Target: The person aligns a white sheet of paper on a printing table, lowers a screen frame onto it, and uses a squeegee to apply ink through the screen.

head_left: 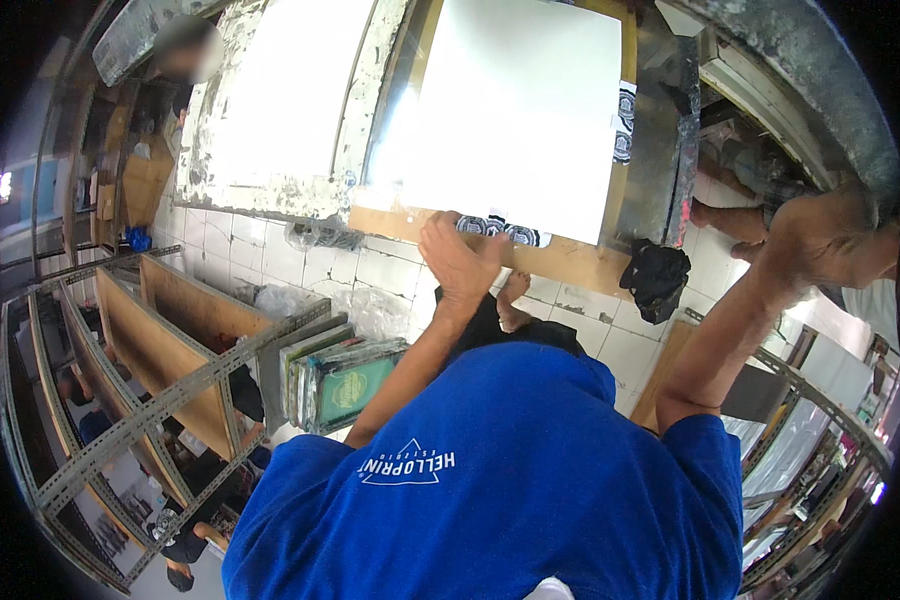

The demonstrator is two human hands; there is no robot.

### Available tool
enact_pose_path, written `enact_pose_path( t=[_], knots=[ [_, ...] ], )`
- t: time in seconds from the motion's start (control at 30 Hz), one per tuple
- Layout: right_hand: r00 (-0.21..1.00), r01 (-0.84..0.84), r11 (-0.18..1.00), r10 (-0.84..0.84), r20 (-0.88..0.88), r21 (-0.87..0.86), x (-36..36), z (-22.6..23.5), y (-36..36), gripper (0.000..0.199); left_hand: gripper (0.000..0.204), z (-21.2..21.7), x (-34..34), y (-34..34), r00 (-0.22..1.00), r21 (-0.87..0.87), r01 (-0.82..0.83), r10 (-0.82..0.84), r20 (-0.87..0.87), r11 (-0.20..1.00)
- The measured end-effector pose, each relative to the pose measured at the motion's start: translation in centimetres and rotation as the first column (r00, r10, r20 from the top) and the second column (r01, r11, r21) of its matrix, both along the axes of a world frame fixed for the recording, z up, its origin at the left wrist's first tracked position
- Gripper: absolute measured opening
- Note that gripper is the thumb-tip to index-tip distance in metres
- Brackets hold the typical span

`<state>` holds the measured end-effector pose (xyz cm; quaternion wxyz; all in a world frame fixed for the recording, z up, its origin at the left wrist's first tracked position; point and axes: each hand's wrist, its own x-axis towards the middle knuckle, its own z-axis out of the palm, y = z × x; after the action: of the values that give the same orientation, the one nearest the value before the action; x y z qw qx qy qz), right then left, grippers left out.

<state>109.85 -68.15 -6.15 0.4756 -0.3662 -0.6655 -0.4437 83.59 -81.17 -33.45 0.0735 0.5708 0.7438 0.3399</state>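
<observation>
A large white sheet [520, 120] lies on a brown board [590, 262] in front of me. Black-and-white printed labels [625, 122] show along its right edge, and more sit at its near edge. My left hand [460, 255] rests at the board's near edge beside those labels, fingertips on the board and thumb apart, with nothing visibly held. Raised at the upper right, my right hand [825, 235] is closed at the end of a thick grey frame [820, 75]; its fingertips are partly hidden.
A second white panel [270, 100] with a paint-stained border lies to the left. Black cloth [655, 280] hangs at the board's near right corner. Metal racks [160, 430] with boards stand left, near stacked framed panels [345, 375]. Other people are around the edges.
</observation>
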Motion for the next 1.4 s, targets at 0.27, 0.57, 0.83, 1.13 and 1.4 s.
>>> enact_pose_path(
  t=[0.27, 0.57, 0.83, 1.13, 1.4],
  knots=[
    [0.996, -0.043, 0.998, 0.047, 0.072, -0.055, 2.0, 0.1, 0.1, 0.036, 0.084, -0.2, 2.7, 0.1, 0.994, -0.259, -0.060, 0.081, 0.073, 0.964],
    [0.993, -0.115, 0.991, 0.117, 0.031, -0.061, 1.2, 0.1, 0.4, 0.044, 0.091, -1.1, 0.8, -2.1, 0.993, -0.204, -0.086, 0.100, 0.061, 0.975],
    [0.993, -0.081, 0.996, 0.084, 0.078, -0.045, 2.6, 0.1, 0.6, 0.041, 0.084, -1.7, 0.2, -2.7, 0.995, -0.165, -0.094, 0.100, 0.029, 0.982],
    [0.988, 0.112, 0.993, -0.107, 0.112, -0.035, 1.8, 0.5, -0.1, 0.037, 0.070, -2.7, -0.4, -2.6, 0.998, -0.089, 0.046, -0.049, -0.030, 0.995],
    [0.991, -0.132, 0.991, 0.132, 0.005, -0.030, 1.2, 0.4, 0.8, 0.042, 0.066, -2.5, -1.0, -2.5, 0.995, -0.054, 0.087, -0.090, -0.043, 0.995]
  ],
)
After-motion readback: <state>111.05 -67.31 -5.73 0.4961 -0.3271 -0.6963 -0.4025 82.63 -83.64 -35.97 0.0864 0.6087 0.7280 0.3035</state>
